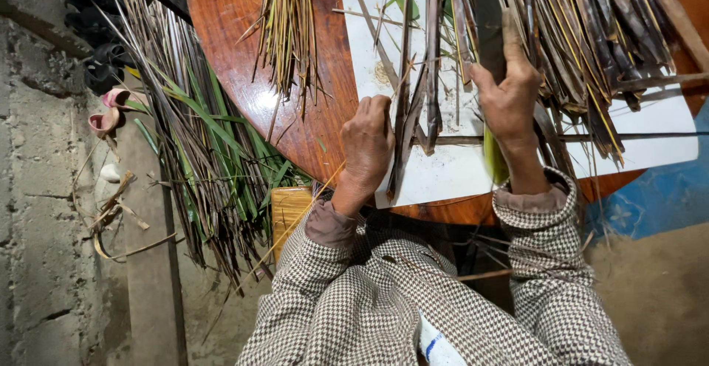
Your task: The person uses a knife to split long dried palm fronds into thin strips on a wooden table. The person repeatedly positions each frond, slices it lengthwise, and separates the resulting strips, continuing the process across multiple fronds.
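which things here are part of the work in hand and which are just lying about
In use:
left hand gripping a dark leaf strip
right hand holding a dark blade
white sheet
pile of dark strips
bundle of thin ribs

Lying about:
heap of leaves on the floor
pink sandals
dark shoes
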